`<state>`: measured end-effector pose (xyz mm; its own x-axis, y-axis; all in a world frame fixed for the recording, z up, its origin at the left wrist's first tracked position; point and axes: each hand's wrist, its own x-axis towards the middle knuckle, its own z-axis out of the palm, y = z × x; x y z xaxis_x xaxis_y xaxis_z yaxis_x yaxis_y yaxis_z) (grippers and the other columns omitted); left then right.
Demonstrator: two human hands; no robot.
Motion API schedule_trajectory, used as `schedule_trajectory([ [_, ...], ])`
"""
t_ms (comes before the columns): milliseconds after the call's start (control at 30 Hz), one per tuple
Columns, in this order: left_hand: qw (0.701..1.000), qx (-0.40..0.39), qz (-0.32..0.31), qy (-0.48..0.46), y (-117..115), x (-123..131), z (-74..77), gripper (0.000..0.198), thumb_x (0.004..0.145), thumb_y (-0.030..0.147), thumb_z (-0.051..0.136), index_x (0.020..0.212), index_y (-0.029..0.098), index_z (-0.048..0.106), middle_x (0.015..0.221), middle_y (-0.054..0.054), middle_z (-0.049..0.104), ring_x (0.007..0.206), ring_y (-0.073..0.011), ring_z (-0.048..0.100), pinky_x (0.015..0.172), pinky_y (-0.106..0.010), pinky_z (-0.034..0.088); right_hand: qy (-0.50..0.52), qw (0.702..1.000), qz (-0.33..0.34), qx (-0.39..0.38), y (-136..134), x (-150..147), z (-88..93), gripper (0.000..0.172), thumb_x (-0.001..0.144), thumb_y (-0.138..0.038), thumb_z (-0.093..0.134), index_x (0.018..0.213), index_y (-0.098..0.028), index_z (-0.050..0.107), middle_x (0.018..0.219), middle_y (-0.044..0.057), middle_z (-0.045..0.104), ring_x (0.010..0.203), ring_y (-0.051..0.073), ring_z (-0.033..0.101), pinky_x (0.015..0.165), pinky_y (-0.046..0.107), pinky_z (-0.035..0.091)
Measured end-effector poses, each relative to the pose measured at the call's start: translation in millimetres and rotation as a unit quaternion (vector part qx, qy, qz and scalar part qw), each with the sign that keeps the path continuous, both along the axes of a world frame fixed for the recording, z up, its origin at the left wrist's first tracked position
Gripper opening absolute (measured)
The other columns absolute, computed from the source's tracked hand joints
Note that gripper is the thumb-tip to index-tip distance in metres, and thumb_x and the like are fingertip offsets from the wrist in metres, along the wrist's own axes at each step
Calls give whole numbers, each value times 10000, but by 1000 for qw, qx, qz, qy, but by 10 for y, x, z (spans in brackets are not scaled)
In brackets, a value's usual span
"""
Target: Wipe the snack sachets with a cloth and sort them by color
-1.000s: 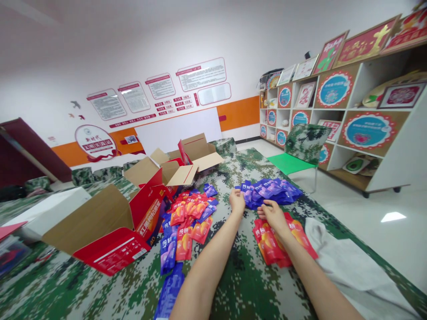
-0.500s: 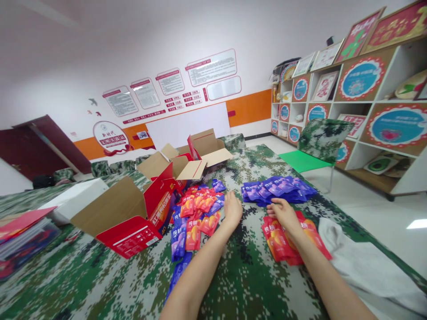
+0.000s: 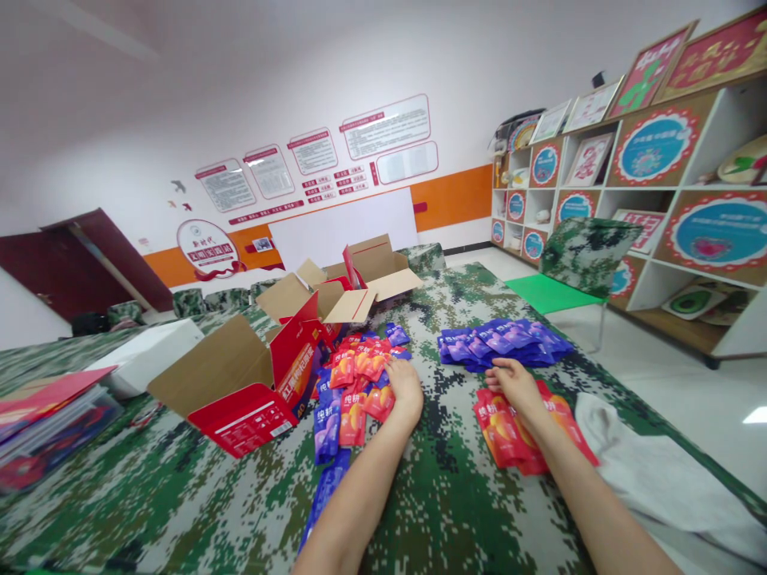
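My left hand (image 3: 405, 390) reaches to the right edge of a mixed pile of red pouches (image 3: 352, 417) and purple pouches (image 3: 327, 431). Its fingers point down at the pile, partly hidden by the back of the hand, and seem loosely apart with no pouch visibly lifted. Over an overlapping row of red pouches (image 3: 496, 427) hovers my right hand (image 3: 514, 385), fingers slightly bent and apart, nothing visible in them. Just beyond its fingertips lies a fanned stack of purple pouches (image 3: 503, 342).
Open red cardboard boxes (image 3: 243, 419) stand left of the pile on the camouflage tablecloth (image 3: 240, 511). A white cloth (image 3: 653, 471) lies at the right edge. Further left are a white box (image 3: 147, 355) and a clear plastic bin (image 3: 60, 439). A green chair (image 3: 548, 294) stands beyond the table.
My left hand has moved left, from beside the mixed pile onto its right edge. The right hand stays almost still over the red row. The view has shifted slightly.
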<state>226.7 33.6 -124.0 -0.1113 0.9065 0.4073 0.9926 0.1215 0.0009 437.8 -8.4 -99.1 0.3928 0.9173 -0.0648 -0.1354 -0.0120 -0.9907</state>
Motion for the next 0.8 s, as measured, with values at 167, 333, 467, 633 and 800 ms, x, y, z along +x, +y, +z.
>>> schedule_trajectory([
  [167, 998, -6, -19, -51, 32, -69, 72, 355, 817, 10, 272, 994, 23, 580, 1001, -213, 568, 997, -267, 499, 864, -393, 342, -1, 1000, 2, -3, 9, 6, -16, 209, 614, -166, 557, 816, -193, 512, 588, -2, 618, 512, 139, 596, 502, 269, 505],
  [333, 998, -3, -31, -59, 19, -78, 120, 337, 826, 22, 267, 921, 38, 591, 914, -174, 574, 920, -250, 517, 822, -374, 361, -3, 1000, 9, 0, 4, -10, -12, 203, 612, -165, 554, 812, -192, 527, 601, 0, 625, 522, 140, 598, 515, 272, 506],
  [467, 997, -3, -46, -54, -70, 7, 163, 334, 829, 26, 268, 955, 49, 576, 935, -177, 573, 932, -251, 510, 835, -380, 354, -7, 999, 32, 7, 4, -71, -22, 162, 621, -183, 550, 782, -204, 548, 607, 2, 634, 527, 144, 597, 526, 280, 505],
  [633, 995, -13, -94, -11, -243, 196, 238, 325, 824, 36, 302, 1028, 48, 555, 965, -185, 578, 926, -243, 529, 823, -354, 374, -2, 996, 92, 11, -68, -237, 13, 101, 633, -208, 568, 732, -199, 589, 628, 16, 657, 549, 157, 615, 557, 298, 521],
  [800, 991, -29, -134, -7, -466, 405, 318, 368, 823, 34, 295, 1117, 61, 515, 997, -181, 582, 914, -240, 554, 780, -330, 409, 89, 976, 198, 16, -208, -439, 100, 174, 660, -213, 616, 827, -173, 646, 783, 61, 695, 751, 183, 659, 768, 343, 522],
])
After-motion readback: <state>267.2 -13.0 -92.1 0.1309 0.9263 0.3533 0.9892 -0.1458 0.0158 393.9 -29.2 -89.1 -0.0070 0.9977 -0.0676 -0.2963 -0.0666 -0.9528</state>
